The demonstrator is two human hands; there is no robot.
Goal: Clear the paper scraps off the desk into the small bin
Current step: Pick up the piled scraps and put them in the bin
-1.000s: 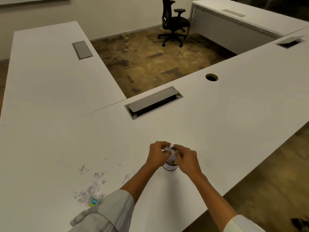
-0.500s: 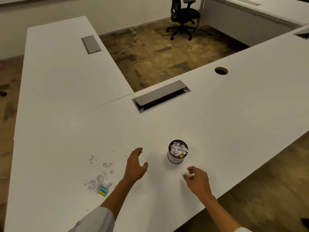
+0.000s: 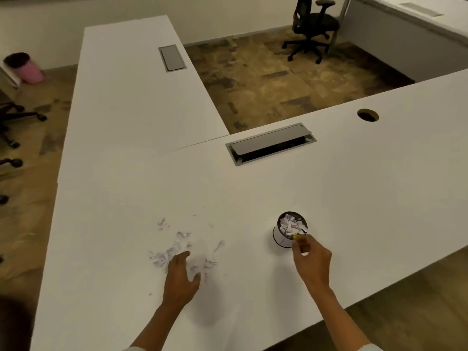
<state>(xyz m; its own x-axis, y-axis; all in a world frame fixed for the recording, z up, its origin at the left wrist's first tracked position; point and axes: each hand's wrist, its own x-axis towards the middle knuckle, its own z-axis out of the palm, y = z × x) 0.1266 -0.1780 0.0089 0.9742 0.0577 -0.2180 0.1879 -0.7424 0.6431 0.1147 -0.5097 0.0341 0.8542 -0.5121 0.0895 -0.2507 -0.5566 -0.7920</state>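
Observation:
The small round bin [image 3: 281, 239] stands on the white desk [image 3: 253, 193], filled to the rim with white paper scraps. Loose paper scraps [image 3: 172, 250] lie scattered to its left. My left hand [image 3: 181, 277] rests flat and open on the near side of that scatter, fingers spread and covering some pieces. My right hand [image 3: 312, 259] is at the bin's near rim, fingers pinched together on a small white scrap.
An open cable hatch [image 3: 271, 144] and a round grommet hole [image 3: 368, 115] are set in the desk behind the bin. A pink bin [image 3: 26, 68] stands on the floor far left. An office chair [image 3: 312, 26] is at the back. The desk edge runs close to my right arm.
My hands left the top of the bin and parted. The left hand went left onto the scattered scraps. The right hand dipped to the desk, then rose to the bin's rim, pinched.

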